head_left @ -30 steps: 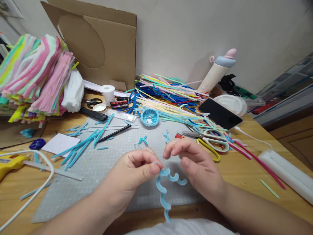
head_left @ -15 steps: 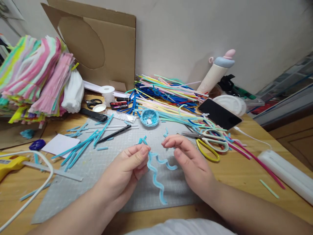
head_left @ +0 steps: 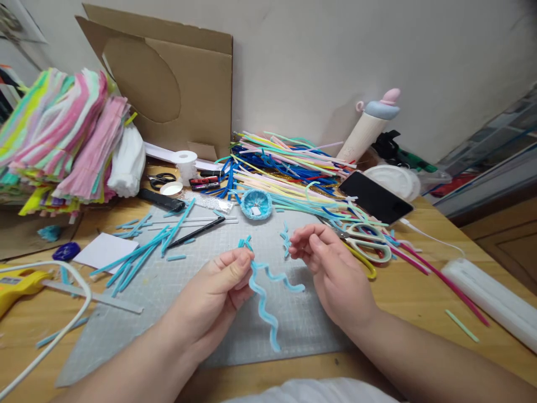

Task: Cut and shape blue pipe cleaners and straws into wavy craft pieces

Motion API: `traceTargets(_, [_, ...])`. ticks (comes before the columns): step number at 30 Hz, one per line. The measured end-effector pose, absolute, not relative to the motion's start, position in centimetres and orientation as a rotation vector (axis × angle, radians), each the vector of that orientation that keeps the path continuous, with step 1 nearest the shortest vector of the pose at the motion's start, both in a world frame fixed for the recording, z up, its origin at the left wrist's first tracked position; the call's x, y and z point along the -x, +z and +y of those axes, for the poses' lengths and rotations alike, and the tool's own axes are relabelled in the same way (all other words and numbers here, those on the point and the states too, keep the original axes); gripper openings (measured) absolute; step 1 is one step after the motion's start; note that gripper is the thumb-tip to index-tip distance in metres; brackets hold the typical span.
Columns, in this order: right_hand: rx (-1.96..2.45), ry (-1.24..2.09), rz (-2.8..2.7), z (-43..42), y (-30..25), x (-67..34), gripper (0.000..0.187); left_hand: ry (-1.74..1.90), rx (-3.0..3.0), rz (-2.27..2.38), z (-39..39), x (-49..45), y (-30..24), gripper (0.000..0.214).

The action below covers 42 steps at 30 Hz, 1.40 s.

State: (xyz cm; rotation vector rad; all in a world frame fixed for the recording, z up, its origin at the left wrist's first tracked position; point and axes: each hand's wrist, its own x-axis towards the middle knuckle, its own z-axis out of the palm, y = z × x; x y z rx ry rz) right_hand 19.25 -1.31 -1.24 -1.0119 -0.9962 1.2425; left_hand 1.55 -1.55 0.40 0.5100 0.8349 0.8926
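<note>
Pinched between the thumb and fingers of my left hand (head_left: 224, 285) is a light blue pipe cleaner piece (head_left: 263, 308) with two wavy strands hanging down to the right. Short blue ends stick out above my fingertips. My right hand (head_left: 333, 268) is apart from it, its fingers curled loosely with a gap to the thumb and nothing seen in them. Beside its fingertips, small twisted blue pieces (head_left: 286, 240) lie on the grey cutting mat (head_left: 201, 330). A fluffy blue bowl-shaped piece (head_left: 257, 205) sits at the mat's far edge.
Scissors (head_left: 369, 242) lie right of my right hand, near a phone (head_left: 375, 196). Cut blue pipe cleaners (head_left: 140, 254) and a black pen (head_left: 197, 230) are on the left, with a yellow glue gun (head_left: 20, 282). Many coloured pipe cleaners (head_left: 289, 162) lie behind. A power strip (head_left: 490, 296) stands right.
My right hand has turned and drawn slightly to the right, away from the wavy piece. My left hand keeps its hold, shifting slightly left.
</note>
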Motion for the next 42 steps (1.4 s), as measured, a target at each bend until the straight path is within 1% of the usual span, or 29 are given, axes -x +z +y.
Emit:
traceTargets(5, [0.994, 1.241, -1.031, -1.1, -1.4, -19.4, 0.014, 0.923, -0.750, 0.818, -1.8, -1.6, 0.7, 0.026])
traceTargets(8, [0.954, 1.205, -1.145, -1.3, -1.1, -19.4, 0.017, 0.974, -0.861, 0.822, -1.9, -1.5, 0.8, 0.027])
traceTargets(13, [0.859, 1.122, -1.546, -2.2, 0.0, -19.4, 0.011, 0.987, -1.007, 0.858, -1.8, -1.6, 0.7, 0.023])
traceTargets(15, [0.833, 1.117, -1.698, -2.5, 0.4, -19.4, 0.013, 1.019, -1.102, 0.880, -1.8, -1.7, 0.7, 0.018])
traceTargets(18, [0.812, 1.146, -1.788, -2.6, 0.7, -19.3, 0.013, 1.066, -1.213, 0.902, -1.8, -1.8, 0.8, 0.012])
traceTargets(21, [0.832, 1.217, -1.734, -2.5, 0.4, -19.0, 0.011, 1.080, -1.203, 0.900, -1.7, -1.8, 0.7, 0.010])
traceTargets(26, [0.838, 1.489, -1.559, -2.4, -0.1, -18.8, 0.015, 1.023, -1.049, 0.830, -1.6, -2.0, -0.2, 0.011])
traceTargets(29, [0.834, 1.619, -1.490, -2.4, -0.1, -18.7, 0.013, 0.990, -0.991, 0.790, -1.7, -2.1, -0.4, 0.011])
traceTargets(34, [0.862, 1.718, -1.428, -2.3, 0.3, -19.0, 0.008, 0.944, -1.045, 0.791, -1.6, -1.8, 0.2, 0.009])
traceTargets(39, [0.868, 1.691, -1.474, -2.3, 0.8, -19.5, 0.008, 0.875, -1.166, 0.730, -1.4, -1.0, 0.9, 0.028])
traceTargets(42, [0.890, 1.700, -1.473, -2.4, 0.9, -19.5, 0.010, 0.836, -1.249, 0.715, -1.4, -0.7, 1.0, 0.031])
